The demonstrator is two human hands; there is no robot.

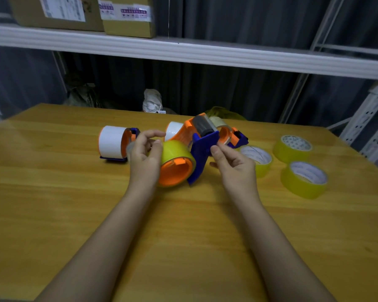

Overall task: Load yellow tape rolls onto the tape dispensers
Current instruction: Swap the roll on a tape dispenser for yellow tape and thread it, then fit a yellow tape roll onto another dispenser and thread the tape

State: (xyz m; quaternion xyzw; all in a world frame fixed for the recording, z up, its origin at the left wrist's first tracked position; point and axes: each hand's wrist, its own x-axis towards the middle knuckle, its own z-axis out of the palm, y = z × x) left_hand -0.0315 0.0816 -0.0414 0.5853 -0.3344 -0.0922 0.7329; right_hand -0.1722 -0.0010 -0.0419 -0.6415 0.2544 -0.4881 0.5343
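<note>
Head view: above the wooden worktop (74, 203), the left hand (145, 153) curls round a yellow tape roll (176, 152) seated on the orange hub of a blue tape dispenser (203, 149), whose plate the right hand (234, 162) pinches, with three spare yellow rolls (301, 179) lying to the right.

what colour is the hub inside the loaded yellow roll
Orange hub, clearest in the head view.
</note>
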